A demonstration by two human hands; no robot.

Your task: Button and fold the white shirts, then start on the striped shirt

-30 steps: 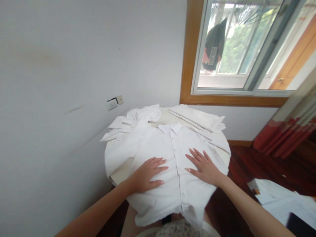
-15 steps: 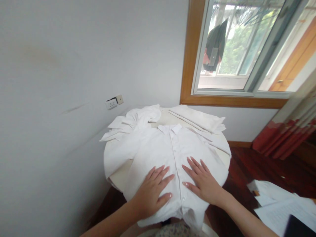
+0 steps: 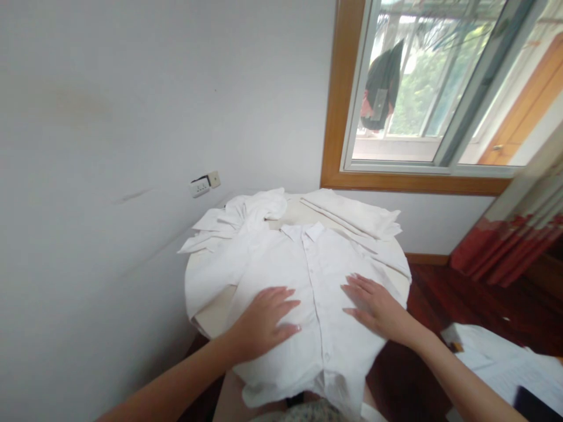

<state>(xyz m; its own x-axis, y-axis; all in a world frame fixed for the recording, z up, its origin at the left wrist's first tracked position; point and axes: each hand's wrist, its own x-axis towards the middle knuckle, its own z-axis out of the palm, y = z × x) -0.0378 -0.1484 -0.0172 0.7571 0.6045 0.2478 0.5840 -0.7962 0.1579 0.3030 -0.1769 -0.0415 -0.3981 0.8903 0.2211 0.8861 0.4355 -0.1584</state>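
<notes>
A white button-up shirt (image 3: 303, 258) lies spread front side up over a round table (image 3: 220, 310), its collar toward the wall and its hem drooping over the near edge. My left hand (image 3: 266, 319) rests on the left half of the shirt front, fingers extended. On the other side of the button line, my right hand (image 3: 369, 305) touches the cloth with its fingers stretched out. Neither hand grips anything. One sleeve reaches left across the table; the other runs along the right side, partly under a folded white garment (image 3: 352, 214).
A crumpled white garment (image 3: 246, 211) lies at the table's back left. Papers (image 3: 505, 357) and a dark flat object (image 3: 536, 404) are at the lower right. A wall socket (image 3: 200, 187), a window (image 3: 417, 105) and a curtain (image 3: 505, 234) surround the table.
Both hands have moved apart, the left one leftward and the right one rightward, sliding up slightly over the shirt. The shirt's upper part has stayed in place.
</notes>
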